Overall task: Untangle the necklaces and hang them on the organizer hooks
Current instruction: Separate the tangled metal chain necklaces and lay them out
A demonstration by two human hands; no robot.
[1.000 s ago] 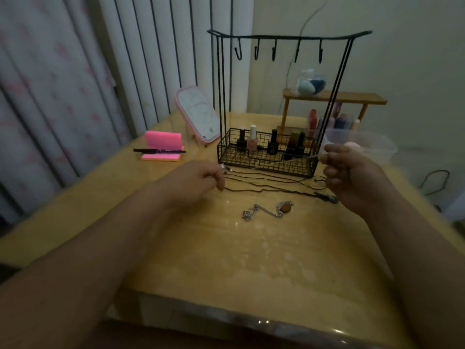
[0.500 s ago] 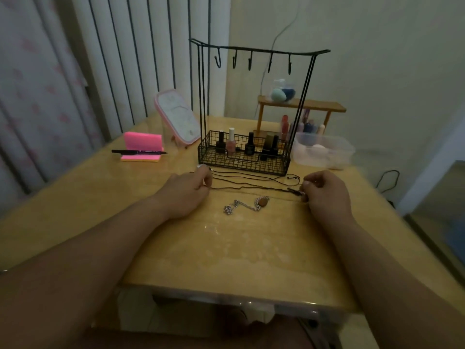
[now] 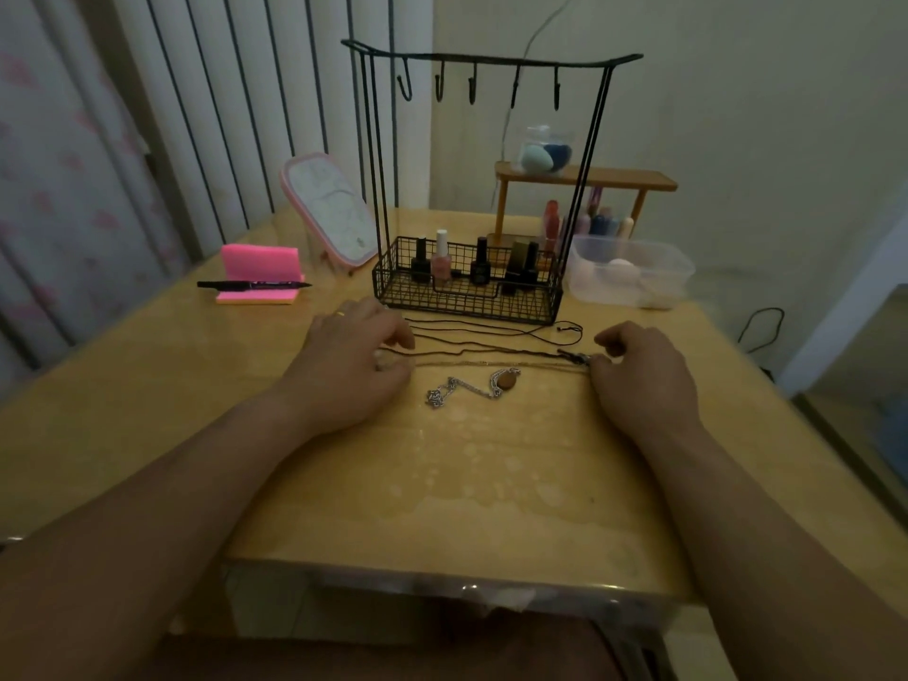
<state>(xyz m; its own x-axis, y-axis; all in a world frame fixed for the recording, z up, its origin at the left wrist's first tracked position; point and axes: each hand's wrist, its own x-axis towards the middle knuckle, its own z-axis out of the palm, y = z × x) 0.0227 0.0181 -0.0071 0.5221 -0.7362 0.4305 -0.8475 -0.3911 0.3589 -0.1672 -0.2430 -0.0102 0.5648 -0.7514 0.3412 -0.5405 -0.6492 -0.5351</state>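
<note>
I log centre frame | left hand pinching black cords | right hand pinching their other end | silver chain between.

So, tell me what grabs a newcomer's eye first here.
The tall black wire organizer at the back of the table, its five hooks bare. In front of it the left hand and right hand pinch dark necklace cords stretched flat between them, and a silver chain with a brown pendant lies just nearer.

Both bare forearms reached forward, low over the counter. The left hand and right hand lay knuckles-up, well apart, fingers curled, each pinching an end of a thin chain.
</note>
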